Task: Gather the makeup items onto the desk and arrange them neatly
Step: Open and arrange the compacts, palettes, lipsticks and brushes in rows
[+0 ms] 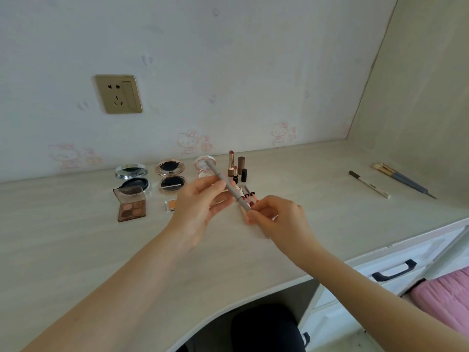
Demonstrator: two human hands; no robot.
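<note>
small tubes: bunched just beyond the right hand; its fingers cover their near ends, so their number cannot be told.
orange pan: right part hidden behind the left hand.
clear round compact: crossed by the grey pencil; lower half behind the left hand.
white pencil: printed lettering too small to read.
pink fabric: cut off by the right edge.
drawer front: partly behind the right forearm.
both forearms: run out of the bottom edge.
</note>
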